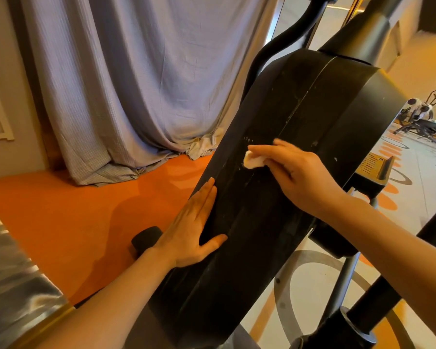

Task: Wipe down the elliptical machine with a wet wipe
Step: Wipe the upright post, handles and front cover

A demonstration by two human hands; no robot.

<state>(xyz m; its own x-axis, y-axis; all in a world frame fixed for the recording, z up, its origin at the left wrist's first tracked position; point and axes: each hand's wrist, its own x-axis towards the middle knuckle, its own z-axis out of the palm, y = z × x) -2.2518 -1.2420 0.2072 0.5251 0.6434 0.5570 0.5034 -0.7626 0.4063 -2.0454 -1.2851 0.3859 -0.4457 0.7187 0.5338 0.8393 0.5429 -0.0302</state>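
Note:
The elliptical machine's black flywheel housing (300, 104) runs diagonally through the middle of the view, dusty with pale specks near its centre seam. My right hand (297, 175) holds a small bunched white wet wipe (252, 161) and presses it against the housing's top face. My left hand (194, 230) lies flat with straight fingers against the housing's left side, thumb spread onto the top face. Both forearms reach in from below.
A grey curtain (141, 84) hangs at the back, pooling on the orange floor (61, 210). A black roller foot (146, 239) sits beside my left wrist. Black machine arms (378, 306) cross at lower right. Other gym equipment (423, 122) stands far right.

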